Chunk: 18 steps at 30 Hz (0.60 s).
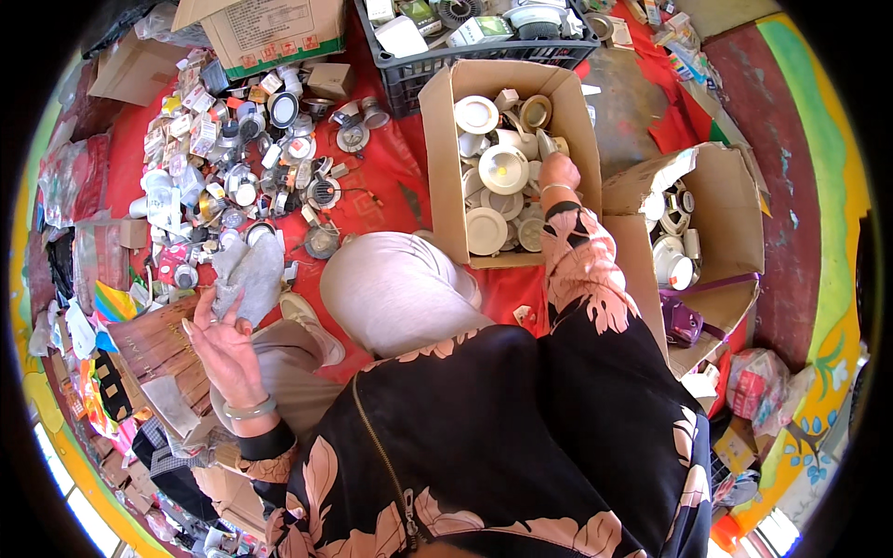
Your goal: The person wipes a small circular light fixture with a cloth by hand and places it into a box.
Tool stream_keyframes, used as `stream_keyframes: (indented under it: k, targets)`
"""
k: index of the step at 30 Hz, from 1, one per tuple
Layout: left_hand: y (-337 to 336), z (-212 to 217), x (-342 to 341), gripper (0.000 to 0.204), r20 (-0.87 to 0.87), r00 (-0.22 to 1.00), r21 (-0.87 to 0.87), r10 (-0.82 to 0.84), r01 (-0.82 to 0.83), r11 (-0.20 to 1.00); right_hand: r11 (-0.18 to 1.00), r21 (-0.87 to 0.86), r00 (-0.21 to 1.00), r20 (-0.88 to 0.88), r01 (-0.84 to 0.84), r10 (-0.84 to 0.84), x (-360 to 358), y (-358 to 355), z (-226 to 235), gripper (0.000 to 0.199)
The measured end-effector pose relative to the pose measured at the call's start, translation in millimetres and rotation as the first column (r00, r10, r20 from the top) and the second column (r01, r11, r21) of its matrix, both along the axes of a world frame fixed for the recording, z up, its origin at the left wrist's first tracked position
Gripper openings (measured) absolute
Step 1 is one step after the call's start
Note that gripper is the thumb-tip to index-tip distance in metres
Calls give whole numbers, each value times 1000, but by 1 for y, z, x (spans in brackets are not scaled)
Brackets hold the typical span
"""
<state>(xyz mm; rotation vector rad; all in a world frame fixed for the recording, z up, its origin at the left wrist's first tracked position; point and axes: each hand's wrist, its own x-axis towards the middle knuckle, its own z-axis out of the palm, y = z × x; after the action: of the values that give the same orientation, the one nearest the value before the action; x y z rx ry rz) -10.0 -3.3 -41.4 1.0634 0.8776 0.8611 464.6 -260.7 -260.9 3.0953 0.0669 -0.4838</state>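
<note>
My right hand (559,173) is closed inside the right edge of an open cardboard box (575,112). Its fingers curl downward, so what they hold is hidden. Round white downlights fill this box, among them one with a yellow centre (503,169), a flat disc-shaped one (486,231) and a ring-rimmed one (476,114). On the left, my left hand (228,358) is raised palm up above my knee, a bangle at the wrist. Thumb and forefinger pinch at the lower edge of a crumpled grey cloth (251,274), while the other fingers stretch out.
Loose lamps and small boxes (233,167) lie heaped on a red cloth (391,177) at left. A black plastic crate (409,79) stands behind the box. Another carton (730,223) at right contains white lamps and a purple item (682,321). A brown board (163,353) lies at left.
</note>
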Motion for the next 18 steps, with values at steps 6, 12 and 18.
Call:
stream_keyframes:
  k: [6, 12, 18]
  targets:
    - [1, 5, 7, 58, -29, 999, 16, -23, 23, 1000, 985, -123, 992, -40, -120, 116, 11, 12, -50, 23]
    - [0, 1, 3, 58, -13, 999, -5, -35, 35, 999, 997, -83, 983, -181, 4, -19, 9, 7, -22, 25]
    - [-4, 2, 4, 58, -30, 1000, -20, 5, -6, 1000, 995, 21, 989, -117, -93, 94, 25, 11, -30, 27]
